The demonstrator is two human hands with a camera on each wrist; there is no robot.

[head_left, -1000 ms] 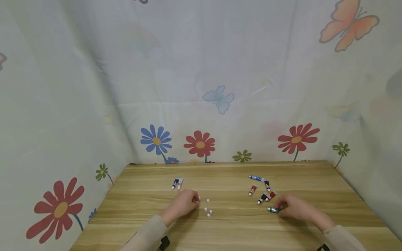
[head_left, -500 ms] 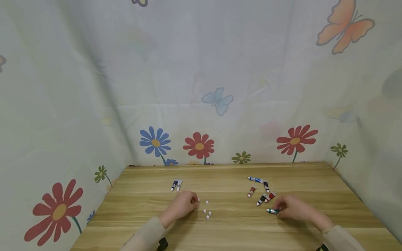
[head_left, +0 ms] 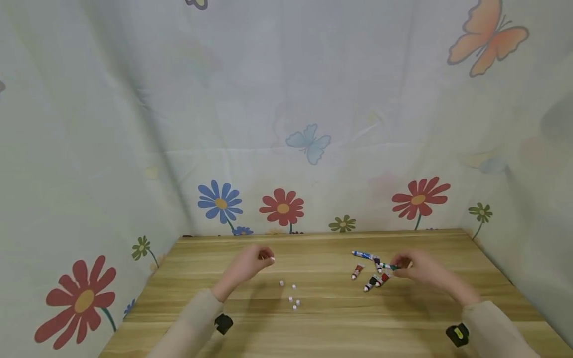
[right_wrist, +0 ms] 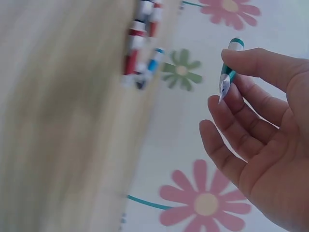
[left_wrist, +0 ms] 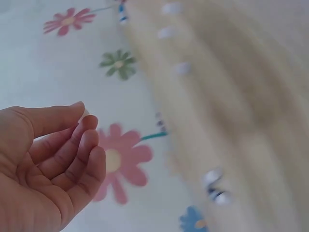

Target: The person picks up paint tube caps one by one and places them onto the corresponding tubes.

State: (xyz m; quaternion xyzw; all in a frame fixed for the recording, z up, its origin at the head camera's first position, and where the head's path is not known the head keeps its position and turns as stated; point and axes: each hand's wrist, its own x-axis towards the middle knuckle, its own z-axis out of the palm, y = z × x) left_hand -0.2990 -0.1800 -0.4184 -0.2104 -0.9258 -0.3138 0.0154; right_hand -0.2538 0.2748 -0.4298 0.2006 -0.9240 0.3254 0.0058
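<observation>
A pale cloth [head_left: 250, 99] printed with flowers and butterflies is hanging behind a wooden table [head_left: 331, 328] and along both its sides. A light left sleeve [head_left: 190, 318] and right sleeve [head_left: 490, 323] are reaching over the table. The right hand [head_left: 423, 272] is pinching a green tube [right_wrist: 226, 76] between thumb and fingers, holding it above the table. The left hand [head_left: 248, 264] is pinching a white piece [left_wrist: 84, 116] between thumb and forefinger, its other fingers curling loosely. One black box [head_left: 224, 323] is showing at the left wrist, another black box [head_left: 457, 334] at the right.

Below and beside the green tube, a blue tube [head_left: 361, 255], a dark purple tube [head_left: 377, 265], an orange-red tube [head_left: 357, 272], a black tube [head_left: 371, 284] and a red tube [head_left: 384, 280] are lying close together. Five small white bits [head_left: 290, 299] are lying scattered near the table's middle, well apart from the tubes.
</observation>
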